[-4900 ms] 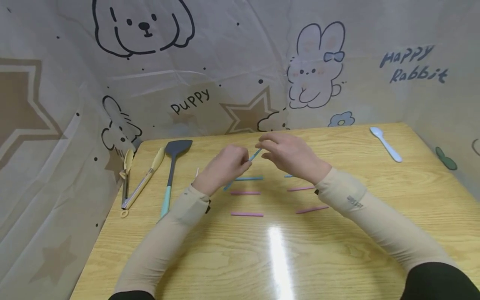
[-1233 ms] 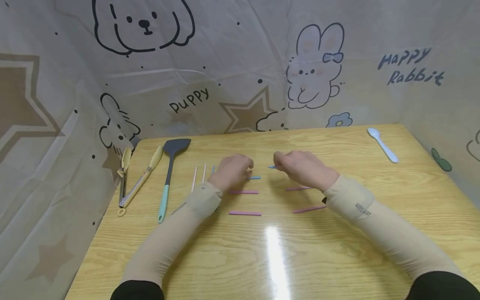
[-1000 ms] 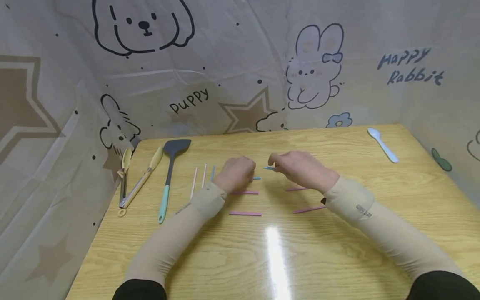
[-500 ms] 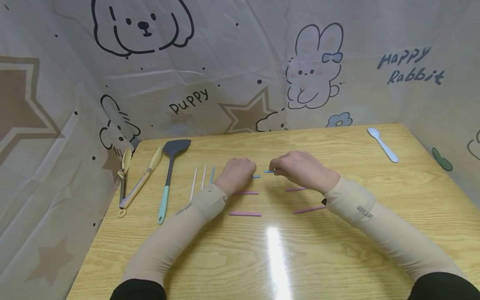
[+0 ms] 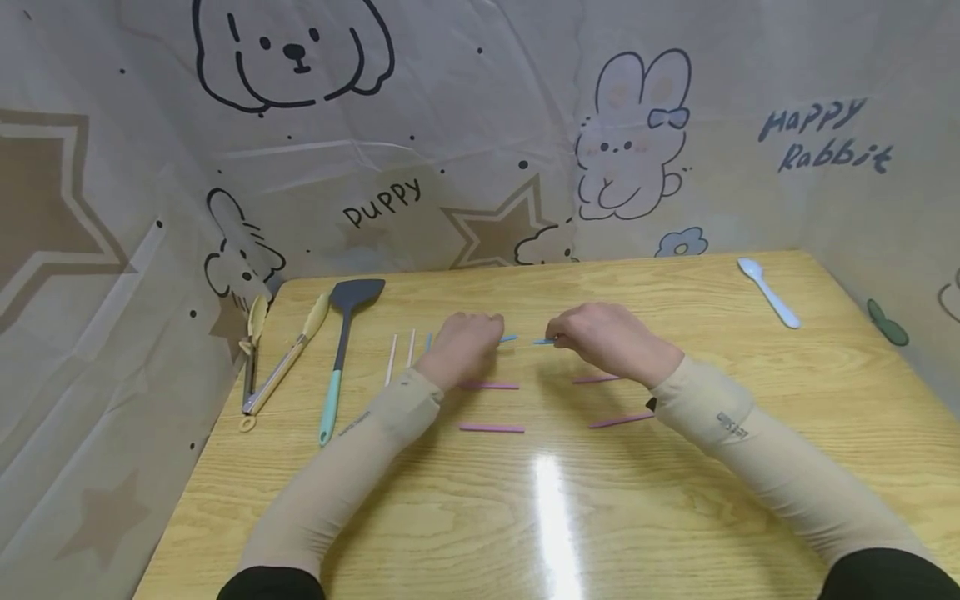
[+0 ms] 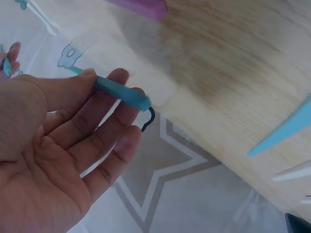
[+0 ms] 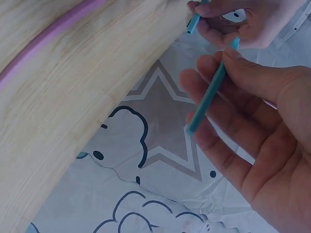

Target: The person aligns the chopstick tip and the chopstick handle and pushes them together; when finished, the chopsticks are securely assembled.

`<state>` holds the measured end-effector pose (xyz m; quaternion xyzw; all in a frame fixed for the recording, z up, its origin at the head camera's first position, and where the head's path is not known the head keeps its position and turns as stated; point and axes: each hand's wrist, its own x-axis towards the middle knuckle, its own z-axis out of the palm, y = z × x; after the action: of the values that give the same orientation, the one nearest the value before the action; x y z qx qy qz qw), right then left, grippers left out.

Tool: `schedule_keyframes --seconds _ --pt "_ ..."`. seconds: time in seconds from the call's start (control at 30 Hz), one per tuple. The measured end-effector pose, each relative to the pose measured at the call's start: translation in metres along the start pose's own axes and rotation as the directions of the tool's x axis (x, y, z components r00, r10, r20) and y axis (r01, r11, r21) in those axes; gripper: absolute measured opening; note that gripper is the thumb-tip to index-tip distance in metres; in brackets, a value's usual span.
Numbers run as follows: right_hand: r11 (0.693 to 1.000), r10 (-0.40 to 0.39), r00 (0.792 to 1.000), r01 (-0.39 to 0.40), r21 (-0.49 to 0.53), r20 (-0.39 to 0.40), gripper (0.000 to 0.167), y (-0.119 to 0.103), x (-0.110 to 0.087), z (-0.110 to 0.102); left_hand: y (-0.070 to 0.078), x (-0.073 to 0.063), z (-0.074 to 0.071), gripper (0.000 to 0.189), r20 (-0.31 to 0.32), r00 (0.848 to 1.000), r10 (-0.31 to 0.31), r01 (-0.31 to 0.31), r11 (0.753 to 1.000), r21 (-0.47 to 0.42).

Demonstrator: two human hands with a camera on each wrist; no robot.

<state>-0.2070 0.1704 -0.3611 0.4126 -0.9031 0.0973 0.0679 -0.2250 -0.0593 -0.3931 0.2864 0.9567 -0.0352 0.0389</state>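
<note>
passable: front-centre tabletop [image 5: 450, 508] | far middle obstructed: left grip [image 5: 461, 346], right grip [image 5: 603, 335] | left side: spatula [image 5: 341, 354], tongs [image 5: 286, 362]

Pinched between thumb and fingers of the left hand [image 5: 463, 342], a short, straight blue straw [image 6: 122, 92], hollow at one end; pinched likewise in the right hand [image 5: 611, 335], a matching blue straw [image 7: 212, 92], both above the worktop [image 5: 420, 508], inner tips near each other but apart.

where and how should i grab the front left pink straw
Pinch the front left pink straw at its middle, coming from above, closing on its near and far long sides. It is thin and lies flat, crosswise and apart on the table, so a central pinch should balance it. The left hand looks nearest but holds a blue straw, so would likely need freeing first.
</note>
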Motion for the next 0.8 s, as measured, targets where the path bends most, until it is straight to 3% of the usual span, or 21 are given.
schedule_keyframes --seconds 0.1,0.23,0.37,0.57,0.8 --pt "1.000 -0.001 1.000 0.001 -0.006 -0.002 0.007 0.002 0.000 -0.001 -0.002 -0.004 -0.004 0.018 -0.043 0.999 -0.008 0.006 0.999 -0.038" --pt "1.000 0.002 0.999 -0.002 -0.015 -0.034 0.009 0.005 0.000 -0.004 -0.005 -0.011 -0.011 0.008 -0.154 0.987 -0.040 0.025 0.995 -0.102" --pt "0.999 0.002 0.996 -0.005 -0.039 -0.087 0.009 0.005 0.001 -0.007 -0.006 -0.017 -0.019 0.010 -0.256 0.965 -0.061 0.032 0.993 -0.117" --pt "0.999 0.000 0.992 -0.006 -0.048 -0.126 0.009 0.006 0.002 -0.011 -0.004 -0.029 -0.031 0.011 -0.380 0.925 -0.017 -0.029 0.993 -0.115" --pt "1.000 -0.011 0.987 0.007 -0.027 -0.161 0.009 0.007 0.002 -0.015 -0.002 -0.040 -0.039 0.010 -0.450 0.893 0.010 -0.082 0.987 -0.141"
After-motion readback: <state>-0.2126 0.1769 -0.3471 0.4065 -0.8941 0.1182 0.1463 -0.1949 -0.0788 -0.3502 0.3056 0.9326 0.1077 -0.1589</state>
